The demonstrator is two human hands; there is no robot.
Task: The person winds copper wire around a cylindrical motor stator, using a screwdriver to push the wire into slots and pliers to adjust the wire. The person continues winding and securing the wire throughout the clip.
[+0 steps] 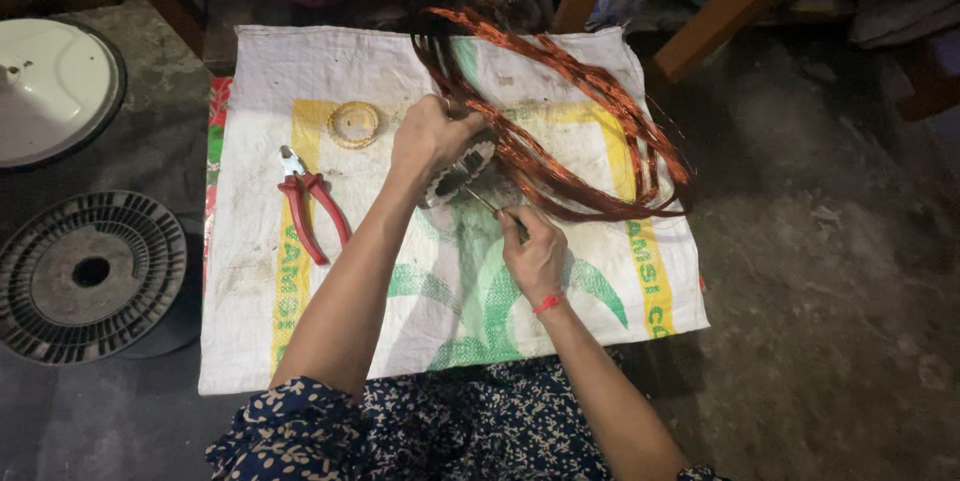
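Note:
A small metal motor core [462,173] wound with copper wire sits at the middle of a white woven sack [350,71]. My left hand [430,136] grips its upper side. My right hand [535,253], with a red thread at the wrist, holds a thin tool [497,209] whose tip pokes into the core. Long loops of copper wire [590,126] spread from the core toward the far right of the sack.
Red-handled pliers [308,203] and a tan tape roll [354,125] lie on the sack's left part. On the concrete floor at left are a white round cover [50,86] and a dark ribbed disc [88,274]. Wooden furniture legs [720,21] stand behind.

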